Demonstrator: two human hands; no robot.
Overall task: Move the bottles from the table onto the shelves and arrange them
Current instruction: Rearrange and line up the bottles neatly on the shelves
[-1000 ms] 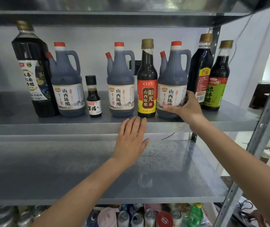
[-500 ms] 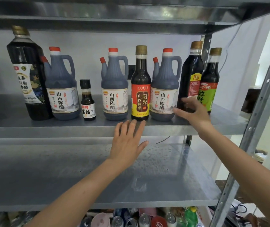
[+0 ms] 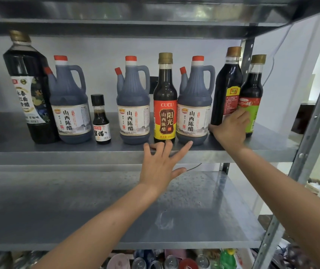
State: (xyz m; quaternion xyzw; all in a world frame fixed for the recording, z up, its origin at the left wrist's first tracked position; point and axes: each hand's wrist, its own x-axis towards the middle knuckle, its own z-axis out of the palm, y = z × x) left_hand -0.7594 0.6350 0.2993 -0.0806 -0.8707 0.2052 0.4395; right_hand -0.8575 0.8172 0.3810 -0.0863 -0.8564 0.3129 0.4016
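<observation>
Bottles (image 3: 133, 105) along shelf (image 3: 38, 152), right hand (image 3: 231, 131) fingers (image 3: 241, 115) curled round dark bottle (image 3: 227, 80) at frame right, left hand (image 3: 160, 167) fingers (image 3: 184, 148) spread.

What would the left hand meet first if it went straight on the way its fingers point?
Most likely the foot of the CUCU bottle, standing just behind the shelf edge where the left hand reaches; depth is unclear.

The right hand (image 3: 231, 129) hides the base of the tall dark bottle (image 3: 228, 78) and part of the green-labelled bottle (image 3: 252, 88). The picture's lower edge cuts off the cans (image 3: 171, 262). Fine print on the right jug (image 3: 194, 90) is too small to read.
</observation>
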